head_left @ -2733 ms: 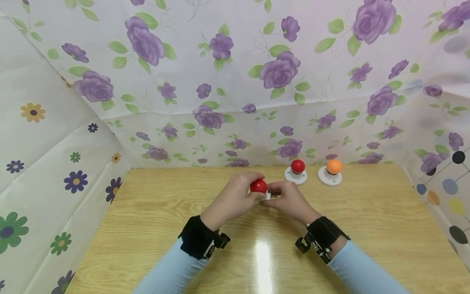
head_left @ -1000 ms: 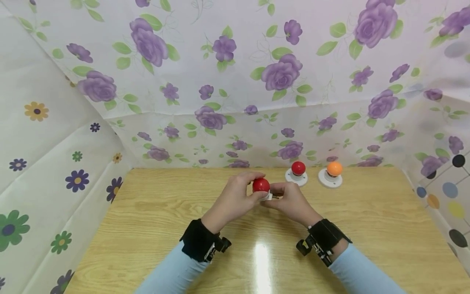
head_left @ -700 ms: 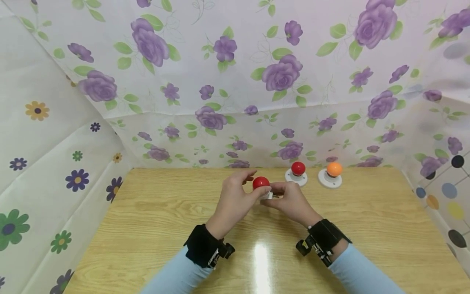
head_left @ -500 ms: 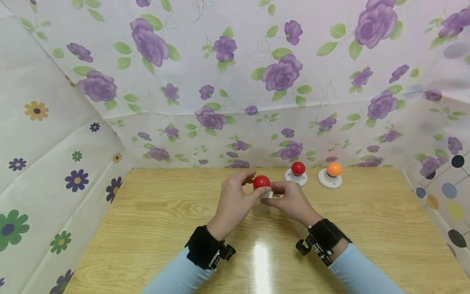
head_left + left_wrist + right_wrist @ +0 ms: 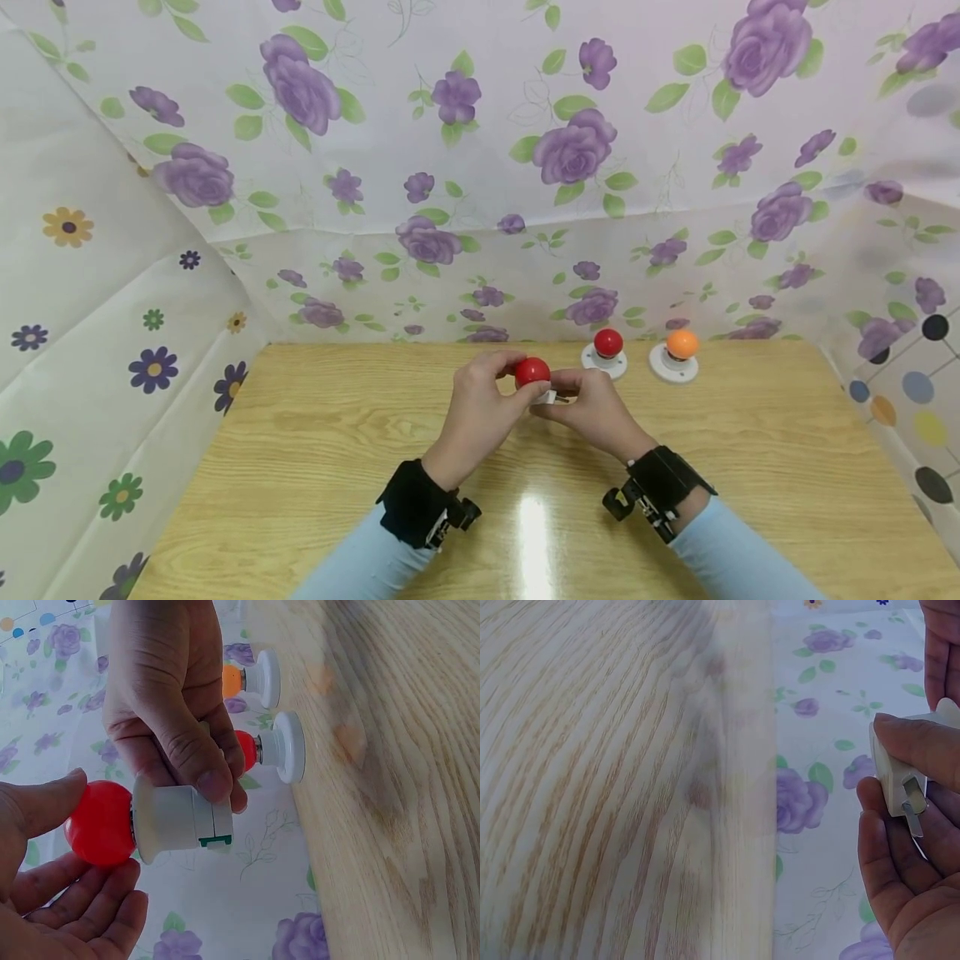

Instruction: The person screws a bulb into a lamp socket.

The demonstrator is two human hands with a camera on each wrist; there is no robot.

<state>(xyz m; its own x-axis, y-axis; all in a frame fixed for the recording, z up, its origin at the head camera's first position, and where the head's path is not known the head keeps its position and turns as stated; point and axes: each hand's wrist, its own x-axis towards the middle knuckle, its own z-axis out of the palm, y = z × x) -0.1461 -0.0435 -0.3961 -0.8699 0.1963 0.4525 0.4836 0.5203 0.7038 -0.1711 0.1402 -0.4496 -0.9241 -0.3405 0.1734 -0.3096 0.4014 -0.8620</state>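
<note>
A round red light bulb (image 5: 532, 372) sits in a white plug-in lamp socket (image 5: 171, 817), held up over the table. My left hand (image 5: 480, 407) holds the bulb, thumb on one side and fingertips on the other. With thumb and fingers, my right hand (image 5: 596, 414) grips the plug end of the socket. Metal plug prongs (image 5: 913, 819) stick out past the right fingers in the right wrist view. A green tab (image 5: 215, 841) shows on the socket's edge. How far the bulb is screwed in cannot be told.
Behind my right hand, a red bulb (image 5: 608, 342) stands in a round white base (image 5: 592, 363). To its right is an orange bulb (image 5: 682, 343) in a similar base (image 5: 673, 374). Flowered sheets (image 5: 420, 167) hang behind the wooden table (image 5: 337, 467) and at its sides.
My left fingers came away from the bulb's far side and now touch it again, with the left wrist turned slightly. My right hand keeps its grip on the socket, nearly still.
</note>
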